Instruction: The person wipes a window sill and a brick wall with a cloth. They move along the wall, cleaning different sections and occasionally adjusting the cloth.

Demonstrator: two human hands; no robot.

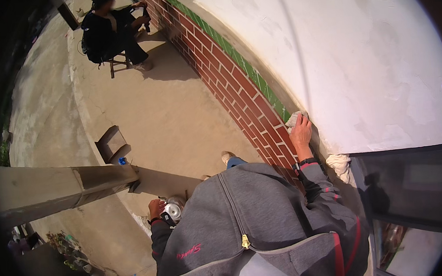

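My right hand [301,130] presses a pale crumpled cloth [292,120] against the green tiled band [267,92] along the top of the red brick-patterned wall [236,87], beside the white wall. Low on the other side, my left hand [156,208] is closed at the side of a round, shiny metal vessel [173,210], perhaps a kettle; its fingers are partly hidden, and what exactly they grip is unclear. A second pale cloth [339,164] lies bunched on the ledge by the window frame, close to my right forearm.
A person [112,34] in dark clothes sits on a small wooden stool farther along the wall. A concrete pillar [70,187] rises at the left, near a brown angular object [113,143] and a small blue item [122,160]. Potted plants [69,250] stand at lower left.
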